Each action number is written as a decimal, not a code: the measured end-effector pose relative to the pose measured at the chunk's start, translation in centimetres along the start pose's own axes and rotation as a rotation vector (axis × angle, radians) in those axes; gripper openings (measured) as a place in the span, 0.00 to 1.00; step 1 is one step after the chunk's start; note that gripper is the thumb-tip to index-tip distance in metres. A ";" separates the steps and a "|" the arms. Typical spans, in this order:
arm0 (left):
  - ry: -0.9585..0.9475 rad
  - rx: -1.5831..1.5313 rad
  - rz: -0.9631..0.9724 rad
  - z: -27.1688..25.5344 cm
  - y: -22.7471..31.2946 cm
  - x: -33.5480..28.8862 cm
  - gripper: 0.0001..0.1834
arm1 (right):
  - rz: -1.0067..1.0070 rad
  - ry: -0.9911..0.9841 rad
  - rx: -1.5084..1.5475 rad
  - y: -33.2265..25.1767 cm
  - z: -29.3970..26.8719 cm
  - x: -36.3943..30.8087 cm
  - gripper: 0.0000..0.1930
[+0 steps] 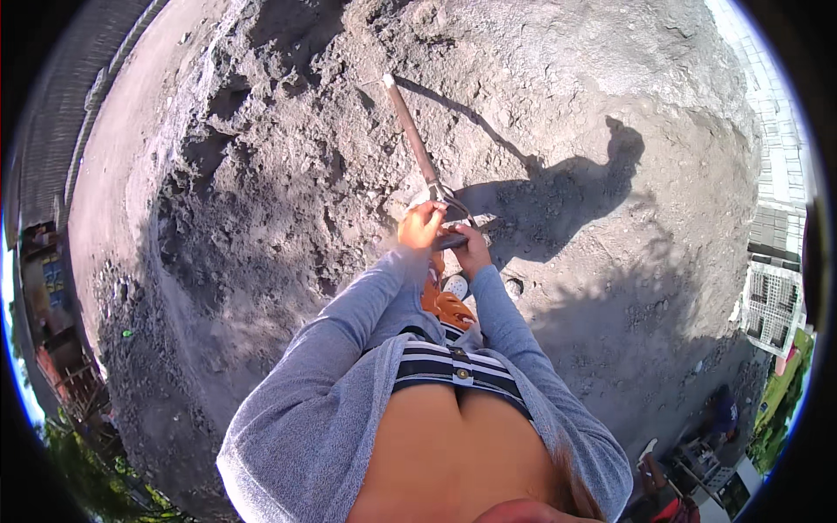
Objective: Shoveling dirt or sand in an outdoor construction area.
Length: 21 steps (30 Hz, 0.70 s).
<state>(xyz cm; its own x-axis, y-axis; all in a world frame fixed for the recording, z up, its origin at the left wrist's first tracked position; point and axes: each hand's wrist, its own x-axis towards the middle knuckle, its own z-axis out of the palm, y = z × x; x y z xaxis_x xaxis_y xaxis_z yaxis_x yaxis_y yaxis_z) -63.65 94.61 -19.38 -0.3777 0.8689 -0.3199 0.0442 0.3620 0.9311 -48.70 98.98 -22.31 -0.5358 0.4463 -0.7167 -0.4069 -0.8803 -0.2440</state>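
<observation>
A long tool with a brown wooden shaft [412,128] and a D-shaped grip stands in front of me; it looks like a shovel. The shaft slants away to the grey ground, where its pale far end meets the dirt; I cannot make out a blade. My left hand [420,225] is closed at the left side of the grip, where the shaft joins it. Around the dark crossbar [451,242] of the grip, nearer my body, my right hand [472,250] is closed. My feet are mostly hidden below; one pale perforated shoe [455,286] shows.
Rough, broken soil and stones [261,166] spread ahead and to the left, with smoother dirt [689,209] on the right. My shadow [567,200] falls ahead right. Stacked pale blocks [772,131] and a pale lattice crate [771,305] line the right edge.
</observation>
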 end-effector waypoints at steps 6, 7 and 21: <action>0.265 -0.419 -0.552 -5.0 -4.1 12.1 0.27 | 0.111 0.335 0.107 -2.2 0.7 -0.9 0.04; 0.299 -0.492 -0.647 -7.3 -7.2 15.3 0.33 | 0.085 0.342 0.116 -2.3 3.2 -1.4 0.05; 0.405 -0.663 -0.821 -12.0 -13.4 45.8 0.41 | -0.265 0.904 0.337 -3.6 13.2 -0.5 0.06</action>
<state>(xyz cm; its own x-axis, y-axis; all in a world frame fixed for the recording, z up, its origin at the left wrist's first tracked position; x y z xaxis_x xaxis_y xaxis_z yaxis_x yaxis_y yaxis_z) -92.67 125.54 -44.39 -0.3437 0.2340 -0.9094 -0.8093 0.4175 0.4133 -56.73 104.02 -12.43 0.3093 0.2084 -0.9279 -0.6951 -0.6164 -0.3701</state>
